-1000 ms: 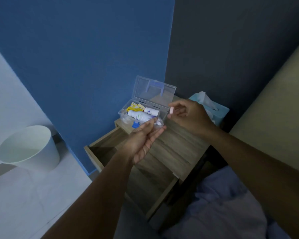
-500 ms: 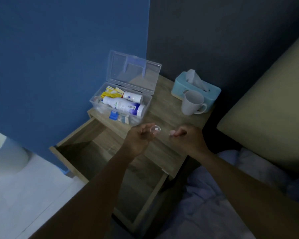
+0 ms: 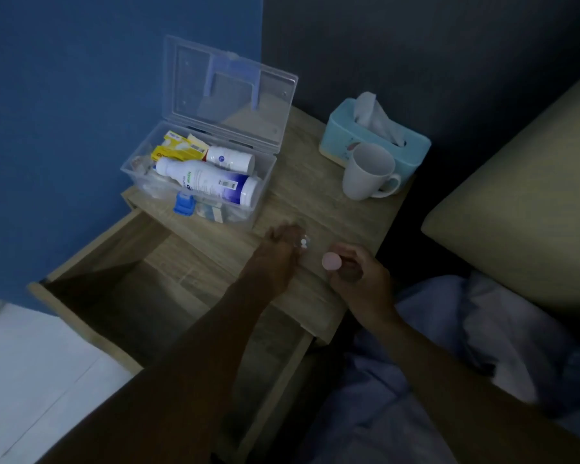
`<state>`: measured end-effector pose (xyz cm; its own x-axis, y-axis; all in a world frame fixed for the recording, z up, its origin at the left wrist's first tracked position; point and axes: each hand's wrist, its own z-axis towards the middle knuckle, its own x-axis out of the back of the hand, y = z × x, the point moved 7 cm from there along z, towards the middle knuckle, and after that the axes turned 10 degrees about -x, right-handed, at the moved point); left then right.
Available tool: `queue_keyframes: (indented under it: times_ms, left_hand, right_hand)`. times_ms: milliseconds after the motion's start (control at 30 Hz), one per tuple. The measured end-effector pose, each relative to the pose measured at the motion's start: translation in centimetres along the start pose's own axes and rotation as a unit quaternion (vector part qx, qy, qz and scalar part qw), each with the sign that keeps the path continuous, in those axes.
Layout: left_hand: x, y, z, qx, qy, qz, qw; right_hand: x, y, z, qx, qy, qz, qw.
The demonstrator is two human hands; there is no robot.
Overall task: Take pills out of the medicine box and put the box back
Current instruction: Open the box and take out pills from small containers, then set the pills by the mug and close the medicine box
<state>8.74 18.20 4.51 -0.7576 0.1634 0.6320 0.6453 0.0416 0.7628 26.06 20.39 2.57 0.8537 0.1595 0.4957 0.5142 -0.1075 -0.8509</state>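
The clear plastic medicine box point(image 3: 245, 220) stands at the back left of the wooden nightstand point(image 3: 318, 209). Its lid is up, and white bottles and yellow packets lie inside. My left hand point(image 3: 280, 251) rests on the nightstand just in front of the box, fingers closed on a small clear container point(image 3: 304, 243) with a white pill in it. Close to its right, my right hand point(image 3: 360, 276) pinches a round pink piece point(image 3: 331, 261) at its fingertips. Whether that piece is a tablet or a cap I cannot tell.
The nightstand's drawer point(image 3: 121, 296) is pulled open under my left forearm. A white mug point(image 3: 365, 175) and a teal tissue box point(image 3: 345, 139) stand at the back right. A beige pillow point(image 3: 523, 209) and blue bedding point(image 3: 432, 363) lie to the right, and a blue wall rises behind.
Both hands have come down from beside the box to the nightstand's front part. The view has tilted down, and the round pink piece now shows at my right fingertips.
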Motion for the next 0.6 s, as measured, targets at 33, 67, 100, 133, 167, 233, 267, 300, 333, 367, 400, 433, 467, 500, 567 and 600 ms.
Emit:
queue_keyframes:
  times_ms: [33,67,100,133,167,233,267,300,333,367,400,433,467,500,567,600]
  left_hand:
    - [-0.2,-0.2,0.1,0.003,0.0,0.001,1.0]
    - [-0.3,-0.4,0.2,0.004,0.001,0.004,1.0]
    - [-0.5,-0.5,0.3,-0.001,-0.001,0.013,1.0]
    - [-0.7,-0.4,0.4,-0.012,-0.005,0.028,1.0]
    - [-0.8,-0.3,0.3,-0.025,-0.007,0.037,0.999]
    - [-0.7,-0.3,-0.1,-0.035,0.012,0.012,0.999]
    - [-0.5,-0.5,-0.5,-0.032,0.025,-0.008,0.999]
    - [-0.3,-0.8,-1.1,-0.032,0.036,-0.016,0.999]
    - [-0.2,-1.1,-1.8,-0.036,0.041,-0.004,0.999]
    - [-0.3,-1.5,-2.5,-0.042,0.039,0.023,0.998]
    - [-0.5,-1.9,-3.3,-0.048,0.03,0.065,0.996]
    - [-0.8,-2.3,-4.0,-0.053,0.013,0.12,0.991]
    - [-1.1,-2.6,-4.5,-0.056,-0.006,0.178,0.983]
    - [-1.5,-2.9,-5.0,-0.057,-0.021,0.222,0.973]
    - [-2.0,-3.2,-5.8,-0.057,-0.033,0.265,0.962]
    - [-2.1,-3.2,-6.1,-0.058,-0.033,0.274,0.959]
  right_hand:
    - [-0.1,0.2,0.1,-0.004,-0.006,0.015,1.0]
    - [-0.1,0.4,0.2,-0.006,-0.013,0.026,1.0]
    - [-0.1,0.6,0.3,-0.011,-0.022,0.035,0.999]
    - [0.0,0.6,0.4,-0.017,-0.031,0.043,0.998]
    - [0.0,0.7,0.5,-0.022,-0.041,0.051,0.998]
    - [0.1,0.6,0.5,-0.023,-0.058,0.064,0.996]
    - [0.0,0.5,0.6,-0.025,-0.062,0.07,0.995]
    - [0.0,0.4,0.7,-0.028,-0.061,0.077,0.995]
    - [0.1,0.2,0.8,-0.033,-0.054,0.084,0.994]
    - [0.3,0.1,1.0,-0.038,-0.043,0.09,0.994]
    - [0.5,-0.1,1.1,-0.038,-0.03,0.086,0.995]
    - [0.8,-0.4,1.3,-0.026,-0.018,0.066,0.997]
    - [1.1,-1.1,1.4,0.001,-0.011,0.031,0.999]
    - [1.4,-2.0,1.5,0.04,-0.01,-0.011,0.999]
    - [1.9,-4.3,1.8,0.126,-0.008,-0.08,0.989]
    - [2.3,-5.4,2.3,0.16,0.001,-0.109,0.981]
